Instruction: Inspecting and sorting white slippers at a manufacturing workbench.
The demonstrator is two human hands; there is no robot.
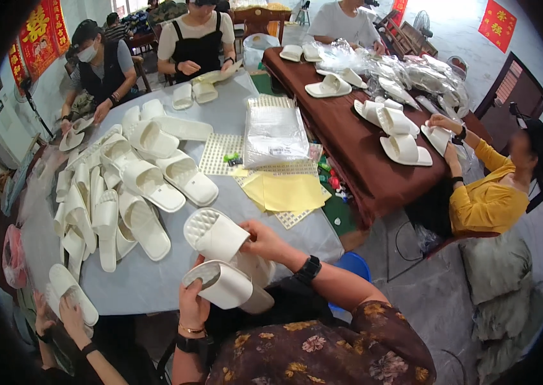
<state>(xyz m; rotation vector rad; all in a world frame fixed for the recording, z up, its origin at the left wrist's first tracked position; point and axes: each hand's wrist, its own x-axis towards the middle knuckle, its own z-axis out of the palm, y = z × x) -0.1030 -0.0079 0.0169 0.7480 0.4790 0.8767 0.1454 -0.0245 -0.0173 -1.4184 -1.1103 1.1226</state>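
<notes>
Brown floral top (pixel 310 353) at the lower edge, left hand (pixel 192 307) gripping the nearer white slipper (pixel 225 287), right hand (pixel 265 242) gripping the farther white slipper (pixel 212 232), both slippers at the near edge of a grey table (pixel 150 289), slipper heap (pixel 143 183) beyond to the left, yellow sheets (pixel 292 192) to the right.

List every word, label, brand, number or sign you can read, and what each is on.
Red hangings, upper left: large characters, not copied here.
Red poster, upper right: large characters, not copied here.
White label on the plastic-wrapped pack: too small to read.
Small green sign, far left: too small to read.
Held slippers: no readable text.
</notes>
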